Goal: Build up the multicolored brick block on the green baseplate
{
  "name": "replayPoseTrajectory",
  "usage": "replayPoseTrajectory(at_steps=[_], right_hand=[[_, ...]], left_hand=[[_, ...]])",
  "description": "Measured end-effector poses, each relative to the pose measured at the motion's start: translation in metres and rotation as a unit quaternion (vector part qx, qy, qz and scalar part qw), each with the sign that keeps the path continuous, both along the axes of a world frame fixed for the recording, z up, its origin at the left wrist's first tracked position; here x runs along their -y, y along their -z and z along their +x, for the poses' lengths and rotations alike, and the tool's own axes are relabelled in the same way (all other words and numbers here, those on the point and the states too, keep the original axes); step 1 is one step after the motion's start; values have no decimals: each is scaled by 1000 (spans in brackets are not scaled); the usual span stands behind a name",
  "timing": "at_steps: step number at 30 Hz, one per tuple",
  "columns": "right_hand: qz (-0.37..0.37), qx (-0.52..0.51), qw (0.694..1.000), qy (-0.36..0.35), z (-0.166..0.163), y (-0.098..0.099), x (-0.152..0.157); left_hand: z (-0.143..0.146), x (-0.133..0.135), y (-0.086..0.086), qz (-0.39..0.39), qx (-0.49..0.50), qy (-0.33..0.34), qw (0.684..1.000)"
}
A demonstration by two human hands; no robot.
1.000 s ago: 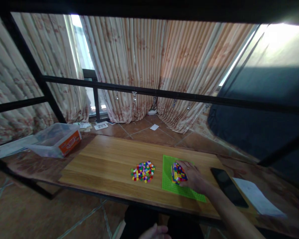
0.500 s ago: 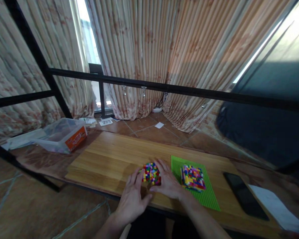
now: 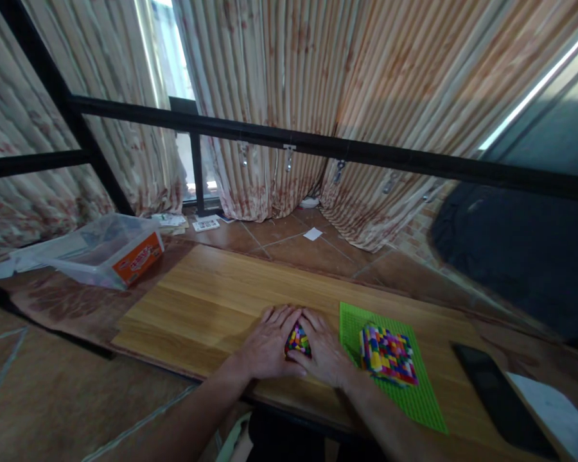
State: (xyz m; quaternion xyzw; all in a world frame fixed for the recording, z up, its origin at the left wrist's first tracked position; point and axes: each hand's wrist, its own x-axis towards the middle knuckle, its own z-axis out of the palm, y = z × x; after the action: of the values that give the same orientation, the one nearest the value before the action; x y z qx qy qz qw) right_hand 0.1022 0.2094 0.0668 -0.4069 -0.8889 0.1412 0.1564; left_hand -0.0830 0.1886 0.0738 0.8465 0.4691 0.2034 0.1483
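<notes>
My left hand (image 3: 271, 345) and my right hand (image 3: 325, 351) are cupped around a cluster of small multicoloured building bricks (image 3: 298, 342) on the wooden board. The fingertips of both hands meet at the far side, and the thumbs come together at the near side. Only the middle of the cluster shows between them; whether its bricks are joined or loose I cannot tell. To the right of my right hand, a thick block of joined colourful bricks (image 3: 389, 355) rests on a green baseplate (image 3: 426, 405). My right forearm passes close to the baseplate's near left edge.
A black phone (image 3: 503, 401) and a white paper (image 3: 553, 410) lie at the right. The wooden board (image 3: 212, 282) covers part of the table. At the left stands a clear plastic bin (image 3: 101, 247) with an orange label. A black metal bar (image 3: 264, 133) crosses behind the table.
Both hands have closed in around the brick cluster, the left moving over its left side, so less of it shows. The view has shifted slightly; the block on the baseplate stays put.
</notes>
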Motion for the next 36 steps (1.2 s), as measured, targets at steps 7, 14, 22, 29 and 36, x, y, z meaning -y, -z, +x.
replayPoseTrajectory(at_steps=[7, 14, 22, 29, 36], right_hand=[[19, -6, 1000, 14, -5, -1, 2], [20, -34, 999, 23, -7, 2, 1], [7, -148, 989, 13, 1, -1, 3], [1, -318, 933, 171, 17, 4, -5], [42, -306, 932, 192, 30, -2, 31]], left_hand=[[4, -1, 5, 19, 22, 11, 1000], [6, -2, 0, 11, 30, 9, 999], [5, 0, 1, 7, 26, 3, 1000], [7, 0, -3, 19, 11, 3, 1000], [9, 0, -5, 21, -9, 2, 1000]])
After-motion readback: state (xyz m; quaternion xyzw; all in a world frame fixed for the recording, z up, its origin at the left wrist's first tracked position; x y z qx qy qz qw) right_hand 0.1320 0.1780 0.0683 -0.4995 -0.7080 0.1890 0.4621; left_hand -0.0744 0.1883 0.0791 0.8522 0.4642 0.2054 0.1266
